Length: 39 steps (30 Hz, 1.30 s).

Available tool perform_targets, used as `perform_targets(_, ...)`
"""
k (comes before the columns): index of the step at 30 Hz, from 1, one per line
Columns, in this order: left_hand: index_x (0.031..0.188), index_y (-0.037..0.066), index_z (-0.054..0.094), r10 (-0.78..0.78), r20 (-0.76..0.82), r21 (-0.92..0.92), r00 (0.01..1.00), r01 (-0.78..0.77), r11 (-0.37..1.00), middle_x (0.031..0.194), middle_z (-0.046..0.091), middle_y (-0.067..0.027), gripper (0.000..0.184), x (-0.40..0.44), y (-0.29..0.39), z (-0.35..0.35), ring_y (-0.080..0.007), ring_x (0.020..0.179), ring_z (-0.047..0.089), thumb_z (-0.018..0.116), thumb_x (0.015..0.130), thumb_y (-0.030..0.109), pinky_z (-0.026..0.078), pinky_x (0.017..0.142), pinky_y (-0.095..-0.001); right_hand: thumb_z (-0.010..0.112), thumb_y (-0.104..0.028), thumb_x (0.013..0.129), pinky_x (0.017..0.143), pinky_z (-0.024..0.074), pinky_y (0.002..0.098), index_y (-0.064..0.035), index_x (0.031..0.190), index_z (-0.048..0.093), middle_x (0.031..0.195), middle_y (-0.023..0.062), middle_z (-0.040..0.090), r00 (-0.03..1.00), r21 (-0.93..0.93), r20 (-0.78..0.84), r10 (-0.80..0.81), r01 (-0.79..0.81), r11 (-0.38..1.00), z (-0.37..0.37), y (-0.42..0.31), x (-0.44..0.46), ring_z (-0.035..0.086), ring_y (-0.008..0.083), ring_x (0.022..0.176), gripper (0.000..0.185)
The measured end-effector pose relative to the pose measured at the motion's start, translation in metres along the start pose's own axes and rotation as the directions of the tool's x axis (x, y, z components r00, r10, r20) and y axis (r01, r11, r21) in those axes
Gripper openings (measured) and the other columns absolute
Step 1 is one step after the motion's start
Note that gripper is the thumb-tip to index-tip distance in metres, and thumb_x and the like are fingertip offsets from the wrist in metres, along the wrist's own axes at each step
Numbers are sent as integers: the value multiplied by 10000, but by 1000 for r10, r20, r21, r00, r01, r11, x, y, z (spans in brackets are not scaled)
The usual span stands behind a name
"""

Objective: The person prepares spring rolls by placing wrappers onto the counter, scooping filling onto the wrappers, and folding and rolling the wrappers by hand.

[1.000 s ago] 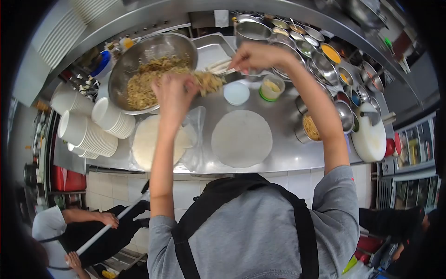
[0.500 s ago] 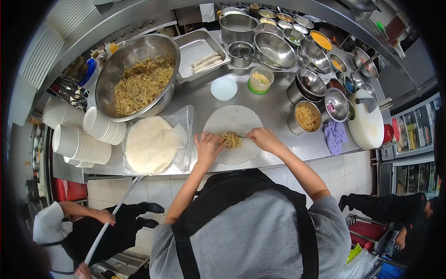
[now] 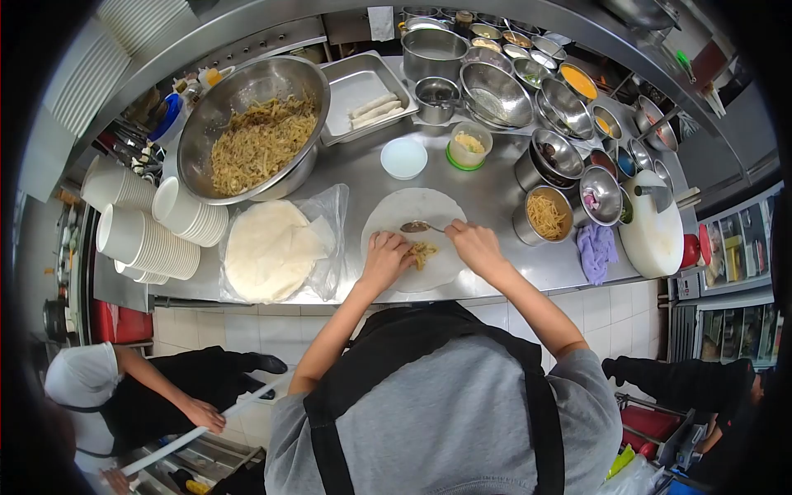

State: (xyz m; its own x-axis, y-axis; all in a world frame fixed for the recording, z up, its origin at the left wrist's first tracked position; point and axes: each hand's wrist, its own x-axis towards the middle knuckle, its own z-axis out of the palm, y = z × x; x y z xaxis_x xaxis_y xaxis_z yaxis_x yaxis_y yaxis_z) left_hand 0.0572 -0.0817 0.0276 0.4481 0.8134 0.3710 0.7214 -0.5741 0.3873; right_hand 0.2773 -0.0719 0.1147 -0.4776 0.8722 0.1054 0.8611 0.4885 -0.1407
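Note:
A thin round wrapper [image 3: 398, 206] lies flat on the steel counter, with a small heap of shredded filling [image 3: 424, 254] on it. My left hand [image 3: 388, 261] is closed, its bent fingers cupped against the left side of the heap and partly hiding it. In my right hand [image 3: 475, 246] is the handle of a metal spoon [image 3: 415, 227]. The spoon's bowl is just above the heap, near my left fingertips. Left of my hands, a stack of wrappers [image 3: 271, 252] sits on a clear plastic bag [image 3: 332, 227].
Beyond the wrapper stand a pale bowl [image 3: 403, 158] and a small tub [image 3: 471, 143]. A large bowl of filling [image 3: 194, 136] and a tray with rolls [image 3: 342, 85] are back left. Right are noodle-like strips [image 3: 544, 216] and a purple cloth [image 3: 596, 252]. People stand nearby.
The spoon has come off the filling and its bowl now shows above it, further from me. My left fingers have shifted right over the heap. The person at left has lowered the pole.

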Motion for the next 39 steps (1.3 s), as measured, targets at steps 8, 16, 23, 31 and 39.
perform_targets(8, 836, 168, 698, -179, -80, -117, 981, 169, 979, 975, 545, -20, 133, 11, 1, -22, -247, 981, 469, 716, 707, 144, 344, 834, -398, 605, -53, 786, 554, 488, 301, -24, 977, 675, 771, 98, 671, 961, 644, 273, 42, -215, 734, -18, 69, 32, 647, 179, 644, 206)
perform_targets(16, 851, 156, 695, -221, -487, 50, 845, 280, 959, 909, 529, -55, 200, 39, -28, -170, -267, 932, 472, 740, 667, 93, 388, 787, -392, 557, -48, 823, 596, 500, 389, -59, 1009, 663, 805, 112, 676, 933, 526, -254, -254, 353, 774, -103, -32, 182, 663, 261, 691, 214)
perform_targets(23, 806, 109, 706, -490, -348, 421, 799, 600, 680, 1089, 529, -83, 202, 77, -122, -238, -320, 1063, 444, 765, 620, 160, 367, 868, -467, 570, -75, 762, 649, 538, 428, -37, 844, 682, 827, 176, 676, 894, -126, -110, -434, 420, 899, -92, -110, 291, 670, 346, 786, 143)
perform_targets(31, 807, 63, 709, -489, -289, 565, 823, 559, 607, 1109, 555, -86, 264, 90, -161, -216, -310, 1103, 441, 744, 588, 206, 370, 877, -495, 579, -46, 758, 634, 531, 369, -85, 895, 716, 782, 144, 681, 865, 134, 76, -496, 484, 865, -81, -106, 314, 679, 263, 731, 198)
perform_targets(39, 862, 98, 714, -469, -246, 627, 848, 508, 590, 1110, 560, -61, 357, 103, -175, -224, -282, 1112, 447, 804, 553, 253, 365, 909, -535, 646, -50, 772, 399, 342, 256, -49, 935, 704, 661, 34, 629, 826, 652, 384, -413, 74, 754, -57, -76, 345, 486, 80, 473, 173)
